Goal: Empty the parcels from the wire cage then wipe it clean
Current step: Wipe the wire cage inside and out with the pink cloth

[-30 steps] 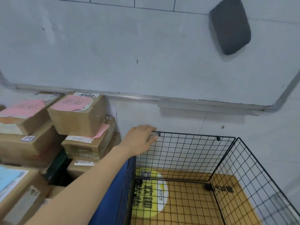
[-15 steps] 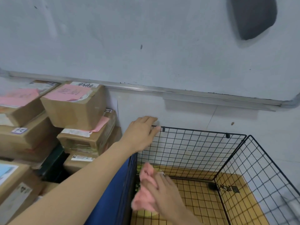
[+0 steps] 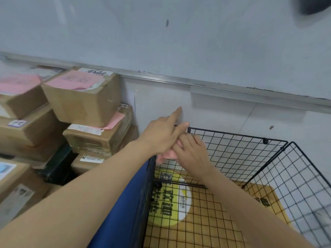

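Right hand point(image 3: 190, 152) has come up from low in the cage to the top left corner of the back panel since 0.5 s ago; view also panned down-left, so the black eraser point(image 3: 313, 4) is now cut off at the top right edge. Right fingers lie fairly flat and slightly spread, pressing a pink cloth point(image 3: 168, 155) against the back mesh just under the rim. Left hand point(image 3: 159, 136) rests on that same corner of the black wire cage point(image 3: 234, 135): index finger straight, pointing up along the wall, next finger laid along the top wire, thumb hidden. The two hands touch, left over right. Parcels point(image 3: 84, 102) are outside the cage, stacked against the wall to its left: brown cardboard boxes with pink slips and white labels. Top box has a white label point(image 3: 96, 72) with a handwritten number, looks like "9500", not certain; printed labels are too blurred to read. Dark green box point(image 3: 60, 164) sits low in the stack. Blue panel point(image 3: 121, 203) runs along the cage's left side. Seen through the cage bottom: orange floor mat point(image 3: 211, 222) and a round yellow-white sticker point(image 3: 169, 196) with a QR code and large Chinese characters. Whiteboard point(image 3: 197, 42) with an aluminium frame hangs on the wall above.
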### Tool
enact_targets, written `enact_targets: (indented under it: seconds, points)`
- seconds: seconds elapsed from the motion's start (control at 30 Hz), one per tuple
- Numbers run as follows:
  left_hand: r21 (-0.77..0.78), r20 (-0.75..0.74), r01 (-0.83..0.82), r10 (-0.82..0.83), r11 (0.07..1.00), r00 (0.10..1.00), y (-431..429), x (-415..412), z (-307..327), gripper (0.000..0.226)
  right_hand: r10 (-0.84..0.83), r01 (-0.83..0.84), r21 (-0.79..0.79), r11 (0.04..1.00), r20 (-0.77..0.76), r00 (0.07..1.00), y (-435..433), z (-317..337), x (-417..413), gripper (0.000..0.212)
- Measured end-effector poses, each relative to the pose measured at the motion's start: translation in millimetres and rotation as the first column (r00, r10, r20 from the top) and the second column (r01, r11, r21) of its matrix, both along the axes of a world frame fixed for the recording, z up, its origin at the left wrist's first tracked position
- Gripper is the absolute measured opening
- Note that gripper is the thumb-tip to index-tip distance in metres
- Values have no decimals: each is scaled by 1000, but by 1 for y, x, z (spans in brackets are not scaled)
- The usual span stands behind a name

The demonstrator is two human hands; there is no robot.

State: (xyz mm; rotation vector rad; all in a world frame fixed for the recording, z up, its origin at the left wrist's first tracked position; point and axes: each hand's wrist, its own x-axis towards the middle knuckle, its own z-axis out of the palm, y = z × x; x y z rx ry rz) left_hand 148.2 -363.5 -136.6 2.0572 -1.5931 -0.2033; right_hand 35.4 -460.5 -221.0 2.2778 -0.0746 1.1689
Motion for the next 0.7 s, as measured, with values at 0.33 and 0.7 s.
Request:
enact_targets:
  seconds: [0.33,0.7]
  points:
    - [56,55,30,-33,998,998,5,-5,6,65,80,-79,21,997,-85,993,-8,7,2,53]
    - [54,0,40,-40,998,999,8,-8,9,61,-3,44,383,923,-107,994,2,-17,-40,60]
